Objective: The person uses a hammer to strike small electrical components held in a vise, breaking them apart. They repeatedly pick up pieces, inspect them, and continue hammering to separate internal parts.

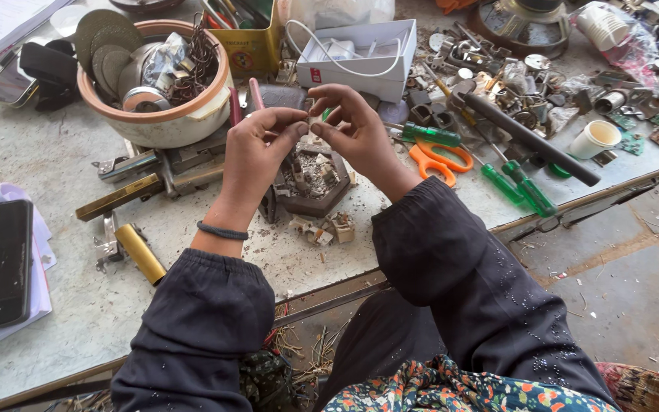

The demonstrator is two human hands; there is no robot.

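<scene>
A small dark tray (316, 200) heaped with grey scrap bits sits near the front edge of the cluttered tabletop (55, 152), directly beneath the person's raised hands. The left hand (257, 152) and right hand (352, 126) curl toward each other, fingertips pinched together around something too small to make out. Both wrists lift clear of the tabletop, dark sleeves pushed back. Orange-handled scissors (438, 160) and green-handled screwdrivers (516, 183) lie just to the right; a tan bowl (158, 114) of metal discs stands to the left.
</scene>
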